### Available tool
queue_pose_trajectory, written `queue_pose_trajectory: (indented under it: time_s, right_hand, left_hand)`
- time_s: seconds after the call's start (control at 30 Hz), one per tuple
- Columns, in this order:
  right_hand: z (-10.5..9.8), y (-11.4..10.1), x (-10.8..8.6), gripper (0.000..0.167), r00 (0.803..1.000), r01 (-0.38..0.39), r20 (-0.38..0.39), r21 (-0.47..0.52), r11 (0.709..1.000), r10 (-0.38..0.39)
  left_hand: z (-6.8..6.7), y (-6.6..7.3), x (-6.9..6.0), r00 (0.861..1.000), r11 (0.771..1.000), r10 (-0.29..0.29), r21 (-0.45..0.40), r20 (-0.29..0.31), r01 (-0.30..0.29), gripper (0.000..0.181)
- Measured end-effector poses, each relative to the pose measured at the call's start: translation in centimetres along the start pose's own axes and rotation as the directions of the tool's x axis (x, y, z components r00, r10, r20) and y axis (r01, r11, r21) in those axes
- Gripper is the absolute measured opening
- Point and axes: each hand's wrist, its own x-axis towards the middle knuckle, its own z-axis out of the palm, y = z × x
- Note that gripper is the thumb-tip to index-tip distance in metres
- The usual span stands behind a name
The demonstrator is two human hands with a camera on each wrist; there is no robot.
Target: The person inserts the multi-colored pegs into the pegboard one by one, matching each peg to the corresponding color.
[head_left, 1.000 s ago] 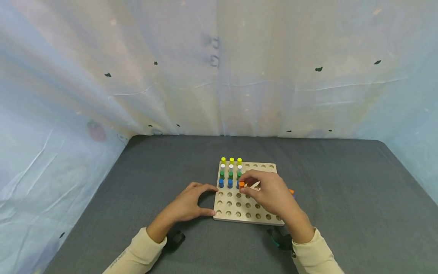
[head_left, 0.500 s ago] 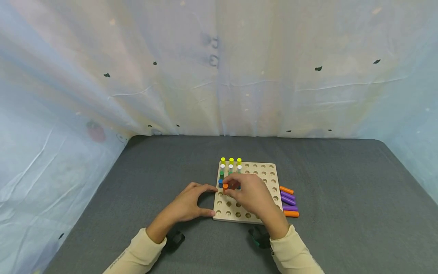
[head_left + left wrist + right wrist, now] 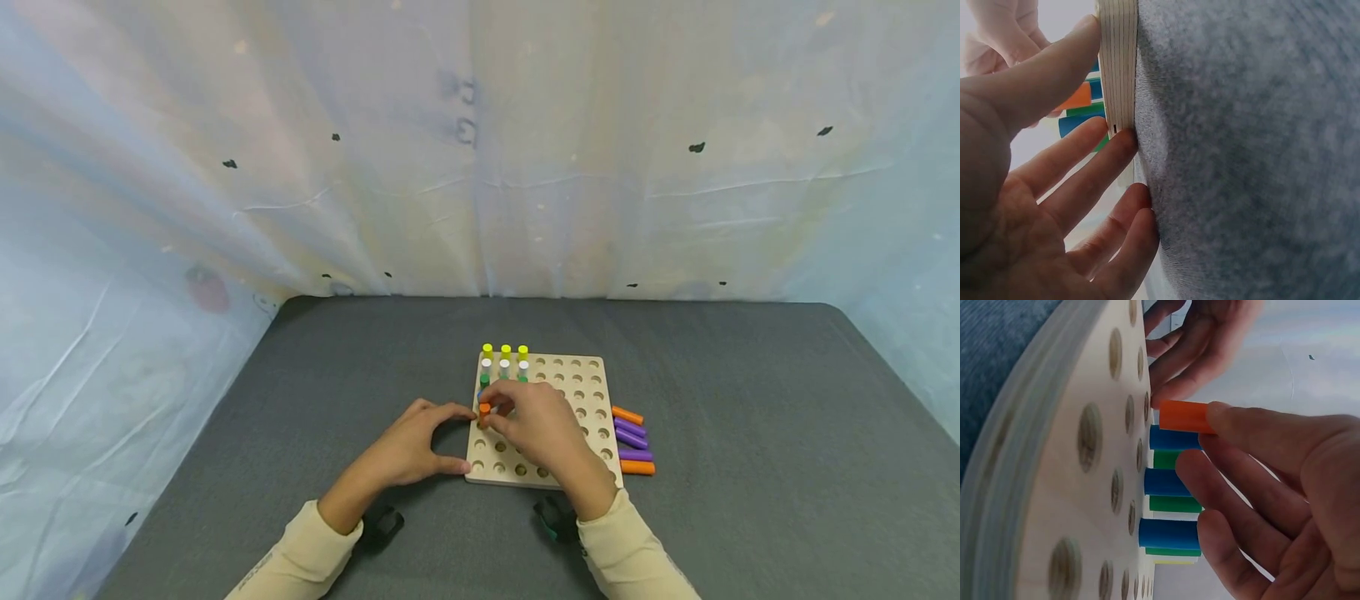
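at the left side of the wooden board (image 3: pixel 489 457), on the grey worktop (image 3: pixel 750 417), the right hand (image 3: pixel 542 423) pinched an orange peg (image 3: pixel 485 410) upright between thumb and fingers, just in front of the blue pegs (image 3: pixel 1169 533) — its lower end was close to the board, though whether touching it could not be told. the left hand (image 3: pixel 415 446) had its fingers well parted, thumb and forefinger tips touching the board's left edge. yellow pegs (image 3: pixel 506 351), white pegs (image 3: pixel 504 368) and green pegs (image 3: pixel 1175 504) stood in rows beyond the blue; purple pegs (image 3: pixel 631 439) and loose orange pegs (image 3: pixel 637 468) lay along the right edge.
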Motion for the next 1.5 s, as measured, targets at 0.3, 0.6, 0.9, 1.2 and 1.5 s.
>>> queue_pose_trajectory:
  time_s: [0.3,0.6,0.9,1.2,1.5]
  right_hand:
    - [0.4,0.1,0.1,0.016,1.000,0.016,0.000,-0.001,1.000,-0.016]
    - [0.6,0.1,-0.1,0.017,1.000,0.006,0.024,0.025,1.000,-0.006]
    - [0.9,0.2,0.0,0.017,0.999,0.008,0.041,-0.001,1.000,-0.008]
    - [0.7,0.3,-0.3,0.020,0.999,0.012,0.053,-0.012,1.000,-0.012]
    - [-1.6,1.0,-1.6,0.022,0.995,-0.059,0.082,0.020,0.998,0.057]
  left_hand:
    - [-0.2,0.1,0.0,1.000,1.000,0.006,-0.010,-0.012,-0.006,0.064]
    - [-0.1,0.2,-0.1,1.000,1.000,-0.008,-0.011,0.004,0.008,0.065]
    - [-0.1,0.3,-0.1,1.000,1.000,-0.021,-0.006,0.001,0.021,0.069]
    - [0.0,0.2,0.0,1.000,1.000,-0.012,-0.008,0.002,0.012,0.067]
    - [0.1,0.1,0.0,1.000,1.000,-0.004,-0.008,-0.001,0.004,0.065]
